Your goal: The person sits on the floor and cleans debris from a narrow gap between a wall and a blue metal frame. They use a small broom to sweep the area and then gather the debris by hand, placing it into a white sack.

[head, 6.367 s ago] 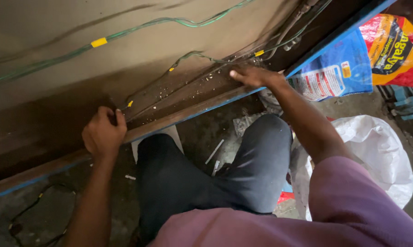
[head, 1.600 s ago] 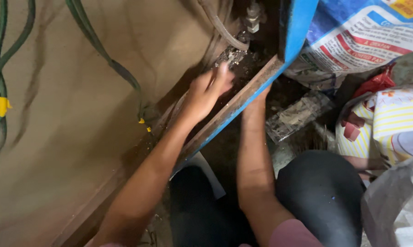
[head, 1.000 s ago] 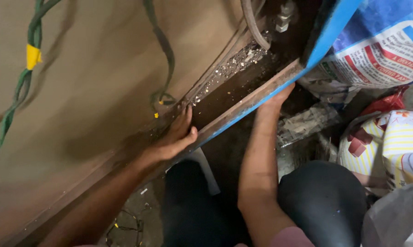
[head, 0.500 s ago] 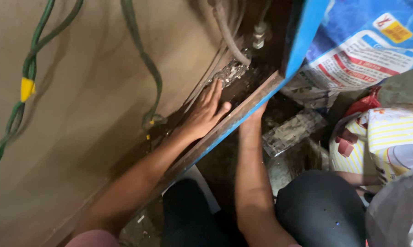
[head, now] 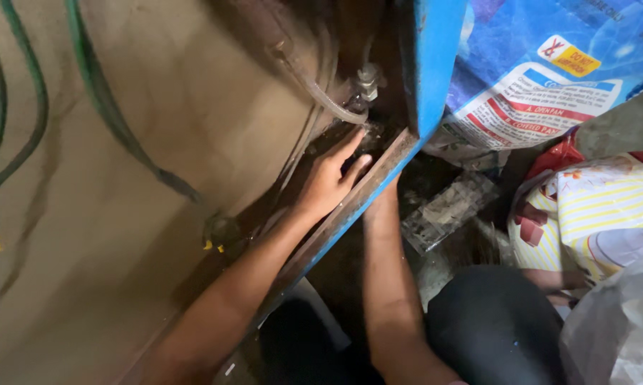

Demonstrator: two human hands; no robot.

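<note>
Dim, warm light falls across the brown panel, fading to deep shadow in the corner by the metal fitting. The blue sack and white plastic bag at right catch brighter daylight. Soft motion blur smears the green cables; the lower edge is murky.

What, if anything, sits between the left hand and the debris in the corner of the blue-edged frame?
Nothing visible does. The left hand lies flat in the channel, fingertips already at the gritty debris below the metal fitting. The clear hose curves above, not across. The right hand is mostly hidden under the frame rail.
</note>
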